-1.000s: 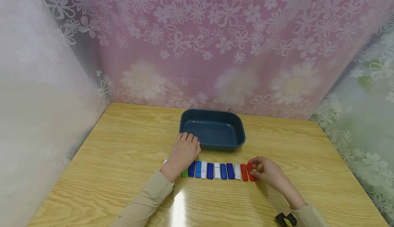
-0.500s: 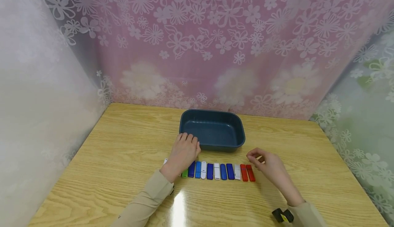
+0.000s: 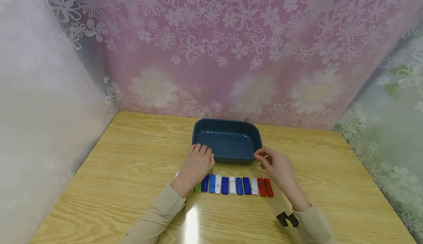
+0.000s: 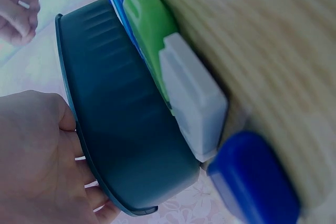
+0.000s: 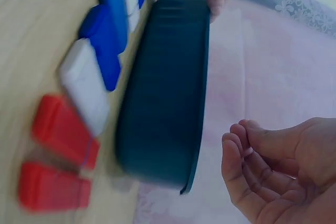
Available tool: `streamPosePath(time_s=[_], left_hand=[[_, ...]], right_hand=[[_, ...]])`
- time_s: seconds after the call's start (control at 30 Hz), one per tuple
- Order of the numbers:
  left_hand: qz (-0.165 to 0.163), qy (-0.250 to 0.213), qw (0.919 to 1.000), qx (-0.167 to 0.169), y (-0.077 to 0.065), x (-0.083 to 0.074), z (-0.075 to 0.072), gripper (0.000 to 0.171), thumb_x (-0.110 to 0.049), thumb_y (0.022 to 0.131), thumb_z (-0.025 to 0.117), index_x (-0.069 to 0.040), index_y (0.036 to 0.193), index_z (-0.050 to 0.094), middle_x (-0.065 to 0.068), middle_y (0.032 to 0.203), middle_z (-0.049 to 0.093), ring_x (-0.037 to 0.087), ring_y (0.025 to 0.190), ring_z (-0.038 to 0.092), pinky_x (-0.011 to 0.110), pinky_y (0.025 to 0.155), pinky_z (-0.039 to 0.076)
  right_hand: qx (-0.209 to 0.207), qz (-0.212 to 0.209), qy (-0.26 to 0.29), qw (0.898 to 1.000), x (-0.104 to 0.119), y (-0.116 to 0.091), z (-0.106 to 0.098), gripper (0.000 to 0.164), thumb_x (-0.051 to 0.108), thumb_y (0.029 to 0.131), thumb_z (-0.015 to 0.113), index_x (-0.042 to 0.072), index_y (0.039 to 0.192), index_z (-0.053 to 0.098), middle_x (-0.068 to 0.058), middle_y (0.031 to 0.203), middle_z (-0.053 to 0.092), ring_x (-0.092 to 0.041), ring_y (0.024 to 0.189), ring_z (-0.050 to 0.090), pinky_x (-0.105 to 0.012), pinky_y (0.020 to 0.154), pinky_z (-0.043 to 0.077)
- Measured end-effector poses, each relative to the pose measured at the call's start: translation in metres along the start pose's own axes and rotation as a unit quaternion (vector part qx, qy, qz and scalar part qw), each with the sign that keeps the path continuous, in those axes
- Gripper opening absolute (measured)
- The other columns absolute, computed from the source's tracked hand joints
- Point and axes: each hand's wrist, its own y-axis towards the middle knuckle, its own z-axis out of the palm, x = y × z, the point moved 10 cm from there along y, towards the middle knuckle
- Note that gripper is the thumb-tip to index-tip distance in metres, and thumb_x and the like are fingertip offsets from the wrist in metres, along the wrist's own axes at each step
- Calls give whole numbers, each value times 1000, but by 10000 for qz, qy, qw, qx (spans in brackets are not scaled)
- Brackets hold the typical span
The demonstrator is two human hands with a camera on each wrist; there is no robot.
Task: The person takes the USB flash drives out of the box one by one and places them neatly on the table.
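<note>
A dark teal plastic basin (image 3: 231, 160) stands on the table behind a row of USB sticks. My left hand (image 3: 196, 162) holds its near left corner, fingers bent over the rim in the left wrist view. Close to the near right corner is my right hand (image 3: 279, 167), thumb and index tips together and nothing between them. The right wrist view shows a gap between that hand and the rim. At the row's right end lie two red USB sticks (image 3: 261, 187). Blue and white ones follow leftward, then a green stick (image 4: 149, 19). My left wrist partly hides the row's left end.
A wood-grain table (image 3: 132, 141) carries everything. Behind it hangs a pink flowered curtain (image 3: 211, 53), with pale sheets at the left and right sides. The basin's inside shows only bare floor. A black device (image 3: 286, 219) sits at my right wrist.
My right hand has left the outermost red USB stick and moved up and left to the basin's near right corner. The left hand and the row have stayed put.
</note>
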Motion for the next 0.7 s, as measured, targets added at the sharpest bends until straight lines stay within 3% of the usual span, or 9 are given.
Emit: streamPosePath(time_s=[0.23,0.43,0.6,0.7], left_hand=[[-79,3,9999,127,-1,6,1,18,-22,100,61,-8,91,68,7,87,66,27,90,62,42,94,48],[-96,-13,9997,231,-3,13,2,20,-21,101,58,-8,89,67,7,86,64,27,88,61,42,93,48],[-285,-492,9975,428,-5,20,0,21,-22,104,55,-9,94,69,6,90,64,27,91,59,44,96,47],[-433,-774,9945,548,-6,22,-3,28,-30,107,51,-11,110,70,6,103,66,28,103,59,48,103,44]], right_hand=[[-257,-305,24,9992,29,11,10,6,12,94,72,8,98,75,-3,83,72,-15,67,67,-31,64,56],[-410,-564,-166,9974,45,11,20,6,11,90,77,10,95,77,-1,86,72,-13,71,65,-31,66,56],[-400,-632,-362,9965,51,11,28,12,10,91,76,7,102,79,-5,89,73,-12,68,66,-28,62,55],[-337,-623,-401,9967,54,10,32,21,12,93,74,5,112,77,-9,99,74,-12,63,64,-26,58,53]])
